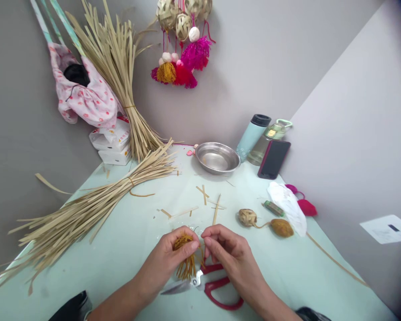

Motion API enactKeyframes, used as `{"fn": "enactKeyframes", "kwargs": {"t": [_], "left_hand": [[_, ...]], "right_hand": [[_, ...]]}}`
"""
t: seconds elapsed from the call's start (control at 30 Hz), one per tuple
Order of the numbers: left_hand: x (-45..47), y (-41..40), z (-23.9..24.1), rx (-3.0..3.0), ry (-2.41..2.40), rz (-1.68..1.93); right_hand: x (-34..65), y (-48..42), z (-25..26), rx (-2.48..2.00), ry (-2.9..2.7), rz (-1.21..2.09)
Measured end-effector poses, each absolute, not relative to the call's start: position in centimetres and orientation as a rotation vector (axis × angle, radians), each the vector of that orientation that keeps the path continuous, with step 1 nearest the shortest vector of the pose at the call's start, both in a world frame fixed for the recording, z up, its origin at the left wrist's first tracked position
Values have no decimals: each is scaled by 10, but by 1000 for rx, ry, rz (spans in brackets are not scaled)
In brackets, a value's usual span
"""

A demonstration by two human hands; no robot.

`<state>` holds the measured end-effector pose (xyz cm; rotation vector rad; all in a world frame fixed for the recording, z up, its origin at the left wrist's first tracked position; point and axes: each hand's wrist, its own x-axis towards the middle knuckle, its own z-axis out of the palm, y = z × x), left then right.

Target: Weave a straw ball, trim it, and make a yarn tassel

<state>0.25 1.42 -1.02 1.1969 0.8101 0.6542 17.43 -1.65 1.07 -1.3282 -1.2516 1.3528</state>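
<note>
My left hand (pixel 173 252) is closed round the top of a mustard-yellow yarn tassel (pixel 186 267), its strands hanging down over the table. Close beside it, my right hand (pixel 229 249) pinches thumb and finger together. Thin strands run near its fingertips, but what the pinch holds is too small to make out. Below both hands lies a pair of scissors (pixel 223 284) with red handles, blades pointing left and partly under the tassel. To the right, a woven strip ball (pixel 247 217) is joined by a cord to a mustard-yellow yarn bundle (pixel 282 228).
Bundled dried strips (pixel 120 191) lie at left; another bundle (pixel 128 98) leans on the wall near tissue packs (pixel 112 145). A metal bowl (pixel 218 158), blue tumbler (pixel 253 136), bottle (pixel 262 149) and phone (pixel 274 159) stand at the back. Woven balls with tassels (pixel 183 67) hang above.
</note>
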Motion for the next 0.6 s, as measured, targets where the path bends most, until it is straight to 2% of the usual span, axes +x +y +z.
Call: {"fn": "enactKeyframes", "kwargs": {"t": [0.47, 0.6], "left_hand": [[3, 13, -9, 1087, 750, 661], [3, 12, -8, 1083, 829, 679]], "right_hand": [[176, -14, 12, -1287, -1159, 1442], [180, -15, 13, -1349, -1232, 1308]]}}
